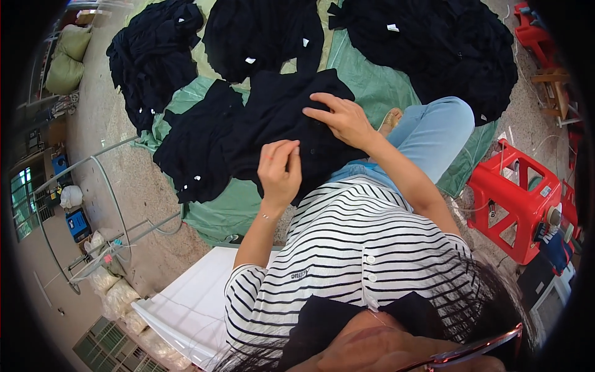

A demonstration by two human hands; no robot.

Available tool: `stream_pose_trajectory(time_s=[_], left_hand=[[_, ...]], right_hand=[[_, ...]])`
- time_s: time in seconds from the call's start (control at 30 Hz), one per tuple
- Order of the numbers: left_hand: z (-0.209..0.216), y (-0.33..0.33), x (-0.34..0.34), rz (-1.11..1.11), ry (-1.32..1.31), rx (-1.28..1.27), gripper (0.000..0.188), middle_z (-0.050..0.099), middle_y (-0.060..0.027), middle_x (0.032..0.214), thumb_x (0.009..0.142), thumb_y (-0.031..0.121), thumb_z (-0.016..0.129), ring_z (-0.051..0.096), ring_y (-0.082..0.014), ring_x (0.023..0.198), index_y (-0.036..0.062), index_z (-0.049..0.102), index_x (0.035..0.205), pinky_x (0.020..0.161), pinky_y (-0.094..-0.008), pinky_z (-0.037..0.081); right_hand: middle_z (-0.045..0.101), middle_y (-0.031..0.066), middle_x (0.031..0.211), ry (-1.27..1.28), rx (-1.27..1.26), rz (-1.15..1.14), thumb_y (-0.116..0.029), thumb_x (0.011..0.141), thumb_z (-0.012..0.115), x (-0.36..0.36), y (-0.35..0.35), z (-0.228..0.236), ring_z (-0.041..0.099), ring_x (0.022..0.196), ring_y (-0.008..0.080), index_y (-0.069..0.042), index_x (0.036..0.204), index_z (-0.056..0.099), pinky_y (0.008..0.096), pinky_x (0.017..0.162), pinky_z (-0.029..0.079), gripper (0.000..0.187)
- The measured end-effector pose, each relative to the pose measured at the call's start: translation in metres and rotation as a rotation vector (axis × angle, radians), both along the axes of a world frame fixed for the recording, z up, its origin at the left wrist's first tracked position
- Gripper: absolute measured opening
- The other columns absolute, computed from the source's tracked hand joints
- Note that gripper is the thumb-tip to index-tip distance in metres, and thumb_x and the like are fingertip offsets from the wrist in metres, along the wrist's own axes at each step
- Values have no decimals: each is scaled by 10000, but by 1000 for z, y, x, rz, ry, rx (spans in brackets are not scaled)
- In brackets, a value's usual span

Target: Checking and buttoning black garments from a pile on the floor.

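A black garment [273, 115] is spread over my lap, with small dark buttons faintly visible on it. Over its near edge, my left hand [279, 172] is closed, thumb and fingertips brought together; whatever they pinch, if anything, is too small to make out. My right hand [344, 122] rests over the garment's right side, its fingers stretched and apart, holding nothing that I can see. Another black garment piece [195, 146] with little white tags lies against the left side of the first one.
Heaps of black garments [263, 37] with white tags lie ahead, and a large pile [434, 56] sits at far right, on green sheeting [365, 68]. A red plastic stool [514, 204] stands at right. A metal frame [111, 180] and a white panel [192, 297] are at left.
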State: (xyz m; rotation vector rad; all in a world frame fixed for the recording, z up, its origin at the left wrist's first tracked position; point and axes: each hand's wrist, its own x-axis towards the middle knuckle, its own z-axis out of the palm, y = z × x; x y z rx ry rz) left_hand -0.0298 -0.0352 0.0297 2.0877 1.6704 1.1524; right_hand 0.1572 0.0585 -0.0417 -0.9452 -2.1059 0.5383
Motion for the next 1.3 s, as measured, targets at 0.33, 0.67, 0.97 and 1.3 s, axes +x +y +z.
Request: stream_pose_trajectory(time_s=[0.33,0.67,0.97,1.3], left_hand=[[-15,24,41,-116,-190,-312,285,609,-58,842,805,156,778,575,-217,677,50,692,1055,618,-318,462],[-8,71,90,-10,21,172,353,561,-152,1078,722,139,760,522,-334,1014,30,620,1028,861,-431,419],[-3,63,67,-251,-1096,-811,241,648,36,905,866,54,740,576,-40,771,-15,656,1080,716,-189,481],[-4,74,64,70,-1133,-682,34,620,50,795,883,25,701,521,-13,698,-2,690,901,638,-163,418]], right_hand=[[699,79,1047,760,-222,-295,165,832,515,44,15,55,602,776,61,-11,1009,702,183,653,450,311],[689,133,1087,602,-105,-336,148,764,595,55,-13,104,660,813,100,24,947,680,201,629,522,236],[681,51,1000,927,-367,-372,133,842,545,53,19,70,578,705,16,10,959,670,166,615,447,211],[585,58,1081,934,-552,-546,-33,868,664,40,12,36,628,815,116,-38,1208,544,233,702,494,361]])
